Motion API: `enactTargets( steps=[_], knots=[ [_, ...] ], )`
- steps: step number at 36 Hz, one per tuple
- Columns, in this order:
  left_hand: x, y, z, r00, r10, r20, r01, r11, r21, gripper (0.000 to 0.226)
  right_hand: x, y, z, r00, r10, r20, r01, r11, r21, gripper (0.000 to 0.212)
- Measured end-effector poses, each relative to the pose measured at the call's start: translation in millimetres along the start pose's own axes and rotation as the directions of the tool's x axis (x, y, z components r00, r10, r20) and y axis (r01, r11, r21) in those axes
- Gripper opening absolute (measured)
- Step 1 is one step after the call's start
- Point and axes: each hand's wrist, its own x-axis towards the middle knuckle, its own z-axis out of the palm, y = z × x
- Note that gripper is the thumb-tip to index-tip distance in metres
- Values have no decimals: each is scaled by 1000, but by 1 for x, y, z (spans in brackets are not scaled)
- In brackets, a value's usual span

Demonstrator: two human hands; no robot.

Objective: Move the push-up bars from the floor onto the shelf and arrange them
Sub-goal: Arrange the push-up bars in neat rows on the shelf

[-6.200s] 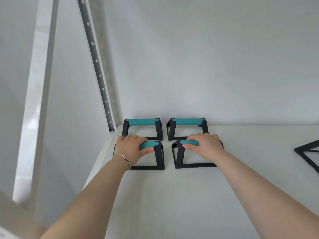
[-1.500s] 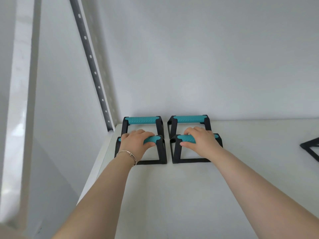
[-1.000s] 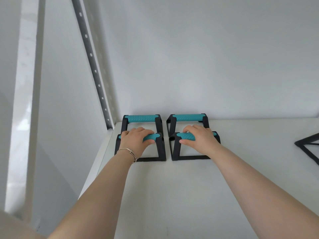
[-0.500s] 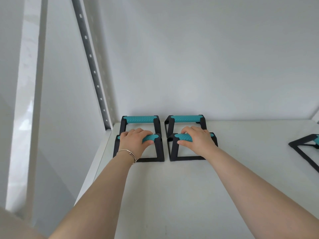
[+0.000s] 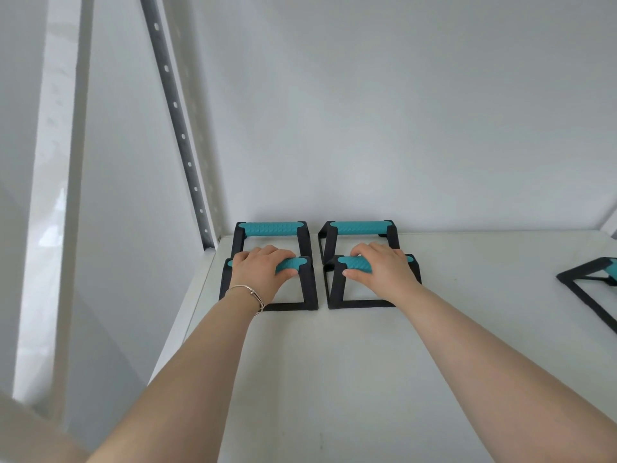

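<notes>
Four black push-up bars with teal grips stand in a two-by-two block at the back left corner of the white shelf (image 5: 350,379). My left hand (image 5: 263,272) is wrapped around the grip of the front left bar (image 5: 309,289). My right hand (image 5: 384,270) grasps the grip of the front right bar (image 5: 335,289). Behind them, against the wall, stand the back left bar (image 5: 270,228) and the back right bar (image 5: 359,227), both untouched. Both front bars rest flat on the shelf, close together.
A fifth push-up bar (image 5: 591,285) lies tilted at the right edge of the view, partly cut off. A perforated metal shelf upright (image 5: 180,128) runs up the left back corner. The shelf's left edge drops off beside the left bars.
Since six seconds ago the two front bars have slid back towards the rear pair and closer together. Over the last second, little differs; the view shifted slightly, showing more of the right-hand bar.
</notes>
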Motion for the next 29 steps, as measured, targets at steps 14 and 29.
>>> enactTargets(
  steps=[14, 29],
  knots=[
    [-2, 2, -3, 1000, -7, 19, 7, 1000, -7, 33, 1, 5, -1, 999, -36, 9, 36, 999, 6, 37],
    [-8, 10, -3, 999, -21, 24, 19, 997, 80, 37, -2, 1, -1, 1000, -8, 7, 8, 998, -58, 47]
  ],
)
